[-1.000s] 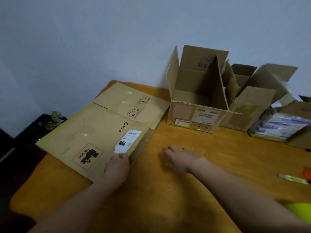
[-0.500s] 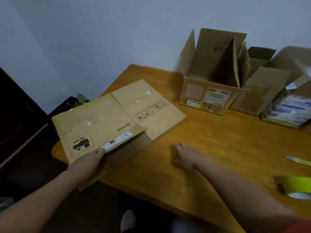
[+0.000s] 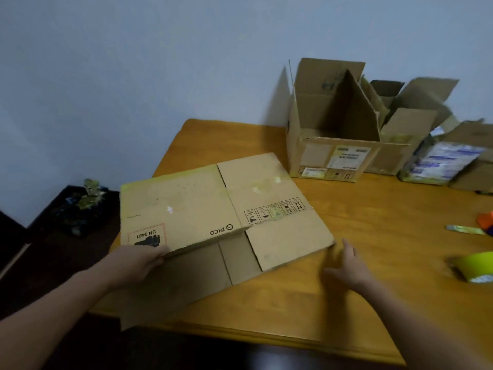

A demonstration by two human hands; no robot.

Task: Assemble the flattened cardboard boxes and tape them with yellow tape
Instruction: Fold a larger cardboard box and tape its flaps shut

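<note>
A flattened brown cardboard box (image 3: pixel 202 206) with "PICO" and "UN 3481" print lies partly over the left end of the wooden table (image 3: pixel 360 249). My left hand (image 3: pixel 138 263) grips the near edge of its upper panel and lifts it, so the layers gape apart. My right hand (image 3: pixel 346 265) hovers with straight fingers just off the box's right near corner, not holding anything. A roll of yellow tape (image 3: pixel 472 265) sits at the table's right edge.
An assembled open box (image 3: pixel 333 156) stands at the back of the table with other open boxes (image 3: pixel 408 121) and a labelled package (image 3: pixel 440 161) to its right. A cutter (image 3: pixel 465 229) lies near the right edge. A dark low cabinet (image 3: pixel 66 217) is on the left.
My left hand has pulled the flat box nearer and lifted its upper panel higher. My right hand has left the tabletop and moved up to the box's right corner.
</note>
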